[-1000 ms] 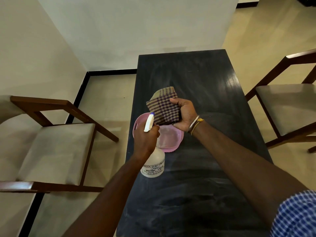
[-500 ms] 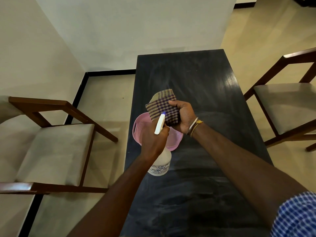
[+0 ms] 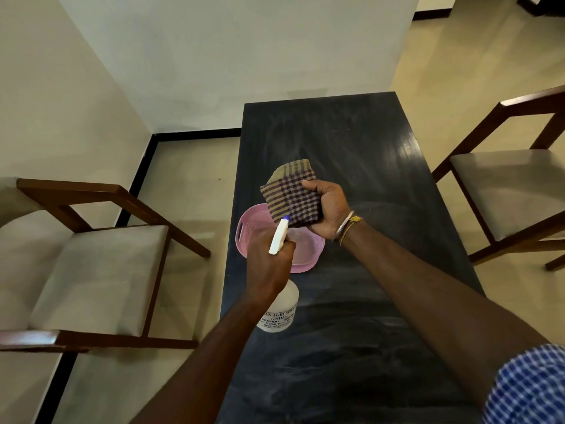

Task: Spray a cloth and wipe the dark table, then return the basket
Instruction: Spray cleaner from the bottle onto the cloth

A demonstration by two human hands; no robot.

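My right hand (image 3: 327, 209) holds a folded checked cloth (image 3: 290, 195), purple and tan, up above the dark table (image 3: 367, 148). My left hand (image 3: 269, 264) grips a white spray bottle (image 3: 279, 313) by its neck, and the white nozzle with its blue tip (image 3: 279, 235) points at the lower edge of the cloth, almost touching it. Under both hands a pink basket (image 3: 247, 228) with a slotted handle rests on the table near its left edge, partly hidden by my left hand and the cloth.
A wooden chair with a pale cushion (image 3: 91, 270) stands left of the table, and another chair (image 3: 507, 194) on the right. The table's far end meets a white wall (image 3: 244, 56). Tiled floor (image 3: 189, 185) lies between the left chair and the table.
My left hand has brought the bottle to the right and tilted its nozzle in toward the cloth. The right hand has kept the cloth in nearly the same spot.
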